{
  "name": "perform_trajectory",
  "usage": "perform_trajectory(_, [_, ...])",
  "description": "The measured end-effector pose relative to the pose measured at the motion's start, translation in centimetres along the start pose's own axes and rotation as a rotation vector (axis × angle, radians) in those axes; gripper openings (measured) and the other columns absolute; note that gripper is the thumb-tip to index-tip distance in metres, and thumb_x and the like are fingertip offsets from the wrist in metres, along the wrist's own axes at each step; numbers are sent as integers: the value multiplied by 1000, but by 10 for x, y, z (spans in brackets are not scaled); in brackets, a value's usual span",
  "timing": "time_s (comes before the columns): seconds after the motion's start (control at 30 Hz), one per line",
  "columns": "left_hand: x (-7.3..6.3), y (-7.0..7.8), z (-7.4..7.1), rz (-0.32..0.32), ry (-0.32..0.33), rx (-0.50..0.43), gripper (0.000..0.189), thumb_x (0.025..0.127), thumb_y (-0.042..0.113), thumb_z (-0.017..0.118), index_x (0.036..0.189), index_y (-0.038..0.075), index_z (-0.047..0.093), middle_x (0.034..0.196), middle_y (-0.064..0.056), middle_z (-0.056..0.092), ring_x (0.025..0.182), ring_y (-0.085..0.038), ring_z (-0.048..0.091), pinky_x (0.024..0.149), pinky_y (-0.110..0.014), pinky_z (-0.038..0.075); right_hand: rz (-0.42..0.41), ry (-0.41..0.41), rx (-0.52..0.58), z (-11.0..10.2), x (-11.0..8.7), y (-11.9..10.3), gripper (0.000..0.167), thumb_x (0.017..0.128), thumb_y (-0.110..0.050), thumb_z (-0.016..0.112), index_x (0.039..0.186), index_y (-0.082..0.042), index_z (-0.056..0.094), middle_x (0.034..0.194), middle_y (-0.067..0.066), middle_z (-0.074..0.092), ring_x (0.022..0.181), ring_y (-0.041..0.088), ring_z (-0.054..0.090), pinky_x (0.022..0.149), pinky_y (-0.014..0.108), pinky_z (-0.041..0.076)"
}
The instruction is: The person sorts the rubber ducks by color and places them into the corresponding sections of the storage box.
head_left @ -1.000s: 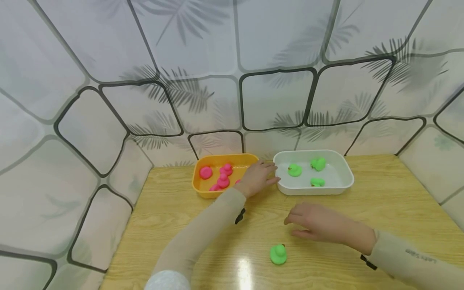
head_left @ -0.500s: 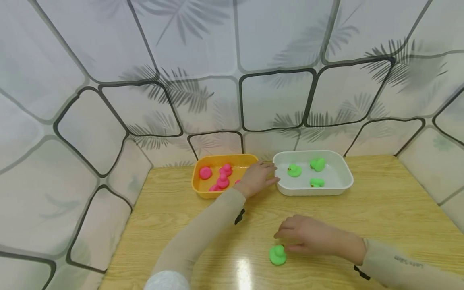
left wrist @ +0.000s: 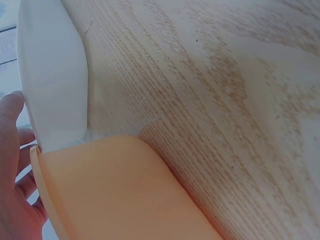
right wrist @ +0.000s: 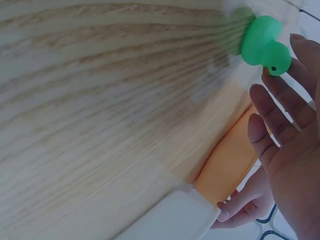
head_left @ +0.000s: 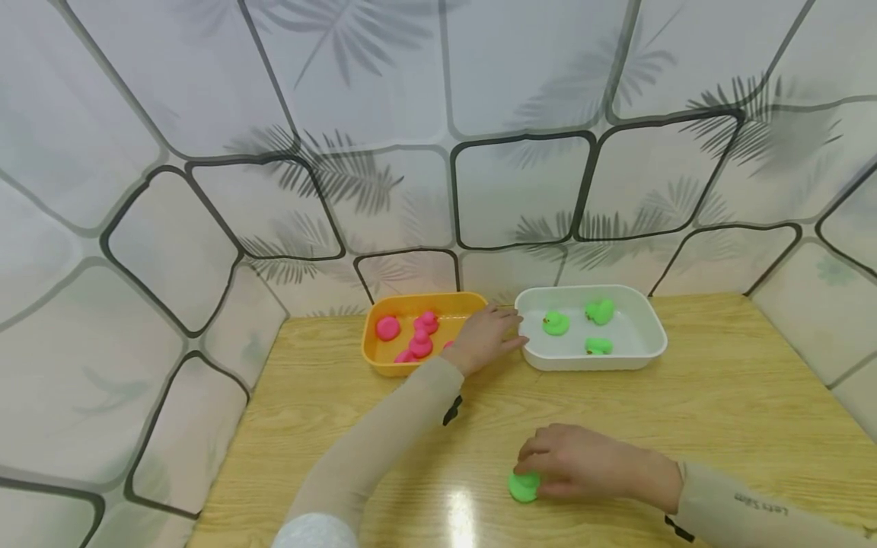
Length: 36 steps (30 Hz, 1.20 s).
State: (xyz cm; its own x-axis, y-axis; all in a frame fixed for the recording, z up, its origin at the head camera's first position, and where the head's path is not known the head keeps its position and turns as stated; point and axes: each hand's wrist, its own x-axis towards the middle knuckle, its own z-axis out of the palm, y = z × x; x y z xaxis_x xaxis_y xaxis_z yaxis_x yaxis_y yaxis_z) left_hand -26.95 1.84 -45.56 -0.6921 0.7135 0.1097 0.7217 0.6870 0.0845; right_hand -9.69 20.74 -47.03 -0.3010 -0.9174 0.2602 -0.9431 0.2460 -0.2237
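A green rubber duck [head_left: 524, 489] sits on the table, its head partly hidden by my right hand [head_left: 589, 464]. In the right wrist view the thumb and fingers are spread about the duck's head [right wrist: 276, 57], without a visible firm pinch. My left hand [head_left: 485, 337] lies over the near right corner of the orange tray [head_left: 370, 350], its relaxed fingers reaching the left rim of the white tray [head_left: 596, 364]. The left wrist view shows its thumb at the white tray's rim [left wrist: 25, 75]. Several green ducks lie in the white tray; several pink ducks [head_left: 421, 342] lie in the orange one.
Both trays stand side by side near the back of the wooden table [head_left: 719, 396]. A patterned cloth wall [head_left: 521, 190] rises behind and on both sides. Bare wood lies between the green duck and the trays.
My right hand has moved left and toward me, from beyond the green duck to around its head. My left hand, the trays and the ducks have stayed in place.
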Motion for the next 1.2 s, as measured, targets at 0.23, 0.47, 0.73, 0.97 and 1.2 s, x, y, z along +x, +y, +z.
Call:
perform_trajectory(0.23, [-1, 1, -1, -12, -7, 1, 52, 106, 48, 57, 143, 12, 64, 148, -3, 61, 139, -22, 52, 119, -32, 37, 47, -8, 48, 2, -3, 0, 20, 99, -26, 73, 118, -21, 71, 112, -12, 68, 99, 2, 60, 86, 20, 52])
perform_trajectory(0.47, [-2, 1, 0, -13, -3, 5, 52, 106, 47, 57, 143, 12, 64, 148, -4, 61, 138, -22, 52, 118, -33, 38, 103, -24, 67, 3, -10, 1, 15, 100, -27, 73, 113, -22, 70, 105, -16, 66, 94, -2, 57, 83, 18, 51])
perform_trajectory(0.73, [-2, 0, 1, -16, -15, 5, 52, 107, 48, 56, 144, 12, 63, 149, -3, 60, 139, -22, 51, 119, -32, 37, 231, -34, 118, -6, -23, 7, 15, 96, -27, 77, 109, -21, 71, 103, -16, 66, 93, -1, 58, 79, 23, 54])
perform_trajectory(0.97, [-2, 0, 1, 1, 4, 8, 51, 106, 47, 57, 142, 12, 64, 147, -4, 62, 137, -22, 53, 118, -32, 39, 291, -9, 103, -25, -31, 15, 16, 94, -22, 79, 108, -21, 72, 105, -14, 69, 95, 3, 63, 80, 29, 57])
perform_trajectory(1.2, [0, 0, 1, 13, 6, 11, 51, 107, 46, 57, 142, 11, 64, 147, -5, 62, 136, -23, 54, 116, -33, 41, 327, 24, 48, -51, -36, 22, 19, 91, -18, 82, 106, -22, 72, 104, -14, 69, 93, 5, 65, 79, 30, 57])
